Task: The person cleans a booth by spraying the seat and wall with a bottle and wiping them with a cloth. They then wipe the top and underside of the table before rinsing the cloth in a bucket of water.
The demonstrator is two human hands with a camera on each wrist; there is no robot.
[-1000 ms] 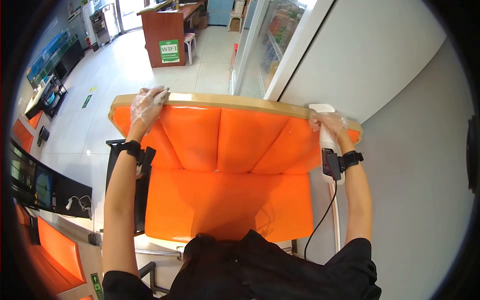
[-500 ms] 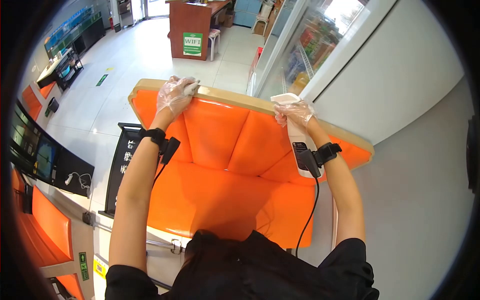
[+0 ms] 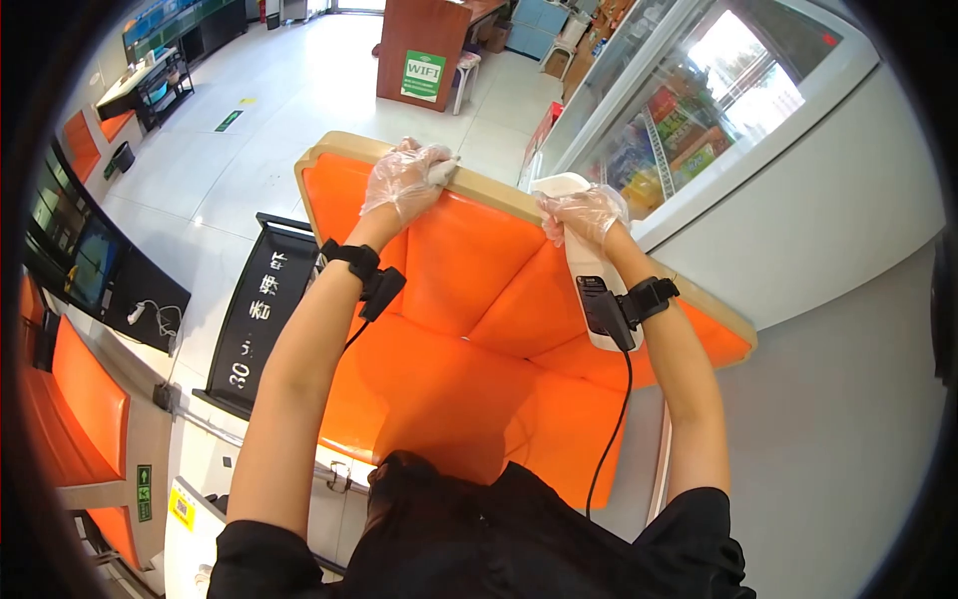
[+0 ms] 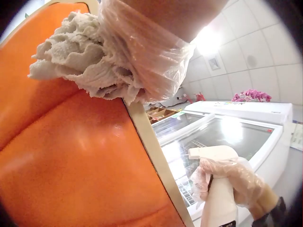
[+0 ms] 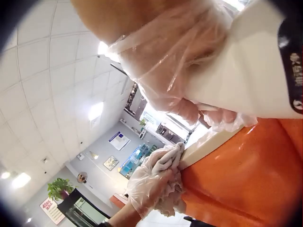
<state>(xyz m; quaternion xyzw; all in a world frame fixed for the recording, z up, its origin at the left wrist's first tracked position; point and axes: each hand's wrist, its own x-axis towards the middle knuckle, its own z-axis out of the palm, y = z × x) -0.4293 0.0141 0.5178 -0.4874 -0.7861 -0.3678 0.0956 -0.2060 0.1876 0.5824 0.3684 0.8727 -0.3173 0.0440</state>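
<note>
An orange padded bench (image 3: 469,250) has a tan rim along the top of its backrest. My left hand (image 3: 404,185), in a clear plastic glove, grips a crumpled grey-white cloth (image 4: 80,56) against that rim, left of its middle. The cloth hangs over the orange face in the left wrist view. My right hand (image 3: 589,212), also gloved, is curled round the neck of a white spray bottle (image 3: 584,262) with a dark label, just in front of the backrest. In the left wrist view the bottle's nozzle (image 4: 194,152) points toward the rim.
Behind the backrest at the right stands a white glass-topped freezer (image 3: 699,150). A black sign board (image 3: 254,319) is left of the bench. Farther off are a wooden counter (image 3: 404,40) with a WIFI sign and a stool (image 3: 466,75). Another orange seat (image 3: 90,399) is at the left.
The view has turned, showing more of the freezer and sign board. The left hand with the cloth has slid rightward along the rim; the right hand with the bottle has come nearer to it.
</note>
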